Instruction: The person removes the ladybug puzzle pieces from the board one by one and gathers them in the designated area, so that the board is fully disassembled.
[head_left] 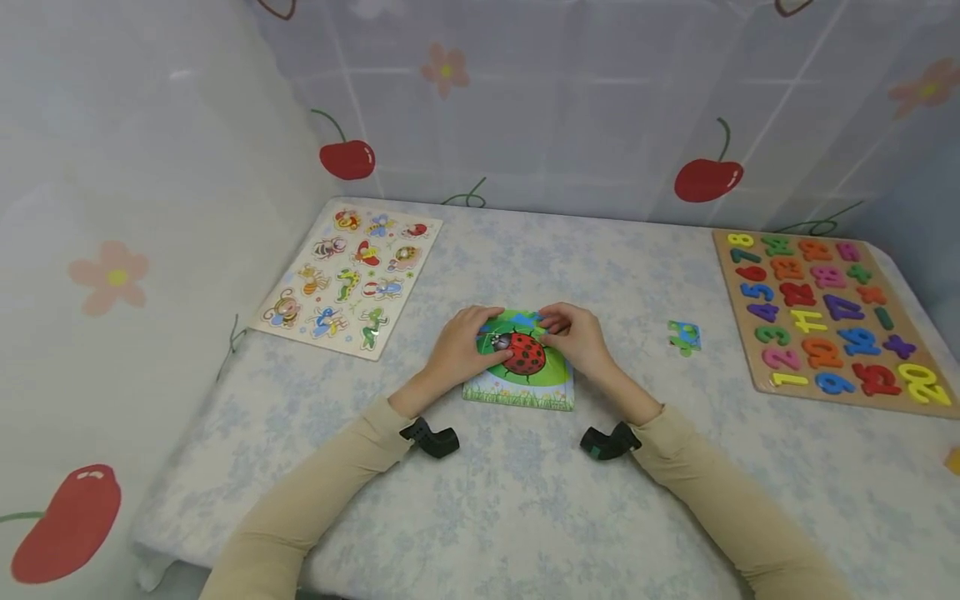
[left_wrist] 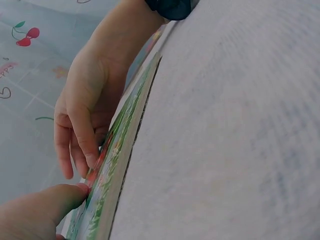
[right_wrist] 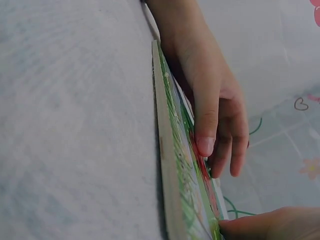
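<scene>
A ladybug puzzle (head_left: pixel 517 397) lies flat on the table, its red, black-spotted ladybug on a green leaf. My left hand (head_left: pixel 463 346) rests over its upper left side, the thumb stretched onto the ladybug and the fingers along the edge. At the upper right corner is my right hand (head_left: pixel 581 340), thumb and bent fingers touching the board; whether a piece is between them is hidden. The left wrist view shows the right hand (left_wrist: pixel 87 110) with fingers hanging over the far side. In the right wrist view the left hand (right_wrist: pixel 207 90) touches the puzzle with its thumb.
A loose green-and-blue puzzle piece (head_left: pixel 685 337) lies right of the right hand. A cartoon insect board (head_left: pixel 349 279) is at the back left, a wooden number board (head_left: pixel 757 333) at the right. A yellow item (head_left: pixel 952 461) shows at the right edge. A cherry-printed curtain (head_left: pixel 525 108) borders the table.
</scene>
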